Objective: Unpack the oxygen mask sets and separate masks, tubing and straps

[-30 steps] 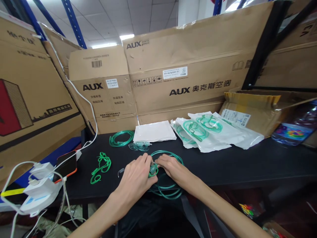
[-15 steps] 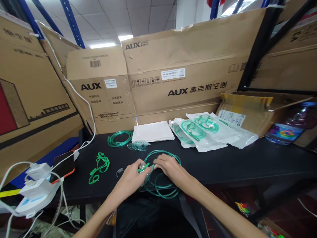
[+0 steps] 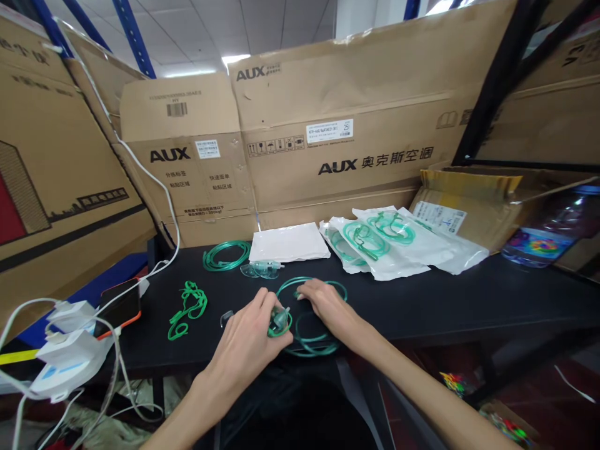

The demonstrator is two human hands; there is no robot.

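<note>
My left hand [image 3: 250, 334] is closed around a clear oxygen mask [image 3: 278, 319] with a green strap, near the front of the black table [image 3: 422, 306]. My right hand [image 3: 323, 303] rests on the coil of green tubing [image 3: 312, 340] attached to the mask, its fingers curled on the tube. A second clear mask [image 3: 260, 269] lies just behind my hands. Another coil of green tubing [image 3: 225, 255] sits behind that, and a loose green elastic strap [image 3: 187, 308] lies to the left.
A flat white bag [image 3: 288, 242] and several sealed bags with green tubing [image 3: 375, 240] lie at the back. AUX cardboard boxes [image 3: 337, 144] wall the rear. A phone [image 3: 122, 302] and white chargers with cables [image 3: 70, 350] are at the left edge; a water bottle [image 3: 548, 234] lies right.
My left hand has closed more tightly round the mask and turned it. My right hand has shifted slightly back along the tubing coil. The view has dipped a little.
</note>
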